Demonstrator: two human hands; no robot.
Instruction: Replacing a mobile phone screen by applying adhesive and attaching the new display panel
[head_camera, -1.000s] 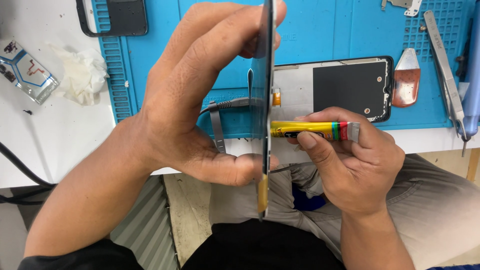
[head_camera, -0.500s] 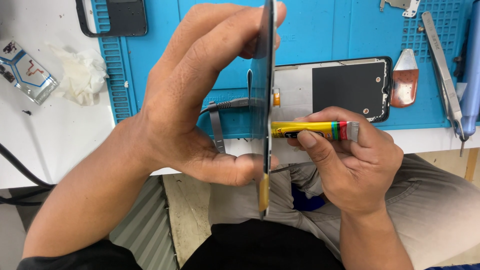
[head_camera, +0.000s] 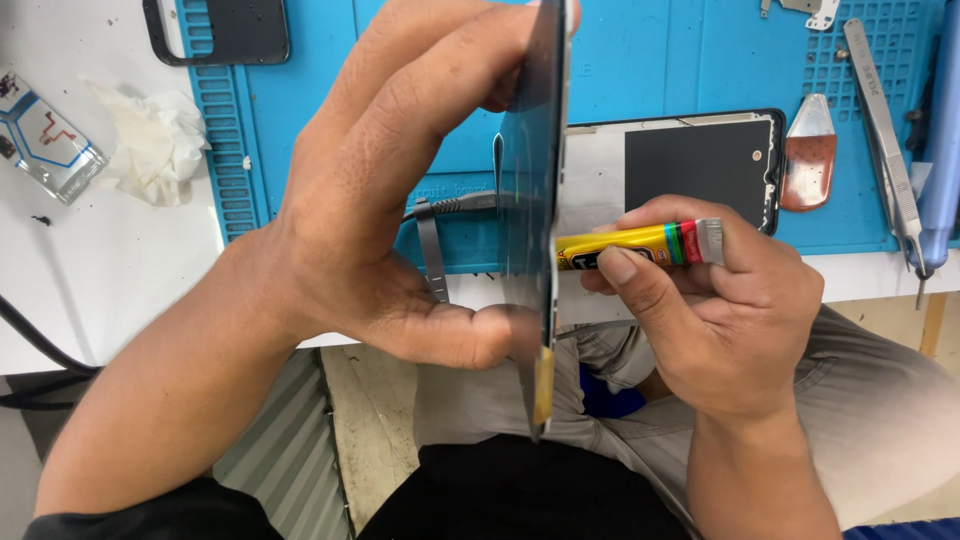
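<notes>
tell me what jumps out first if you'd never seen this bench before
Centre frame, the left hand holds a thin dark phone screen panel edge-on to the camera, upright above the lap. Right beside it, the right hand pinches a small yellow glue tube with its tip at the panel's edge. Behind them a blue work mat carries an open phone frame and tweezers at the right.

A dark phone screen (head_camera: 535, 200) stands on edge, held in the left hand (head_camera: 380, 200). The right hand (head_camera: 720, 310) holds a yellow glue tube (head_camera: 640, 245) with coloured bands against it. A clear printed packet (head_camera: 45, 140) lies at the bench's far left
</notes>
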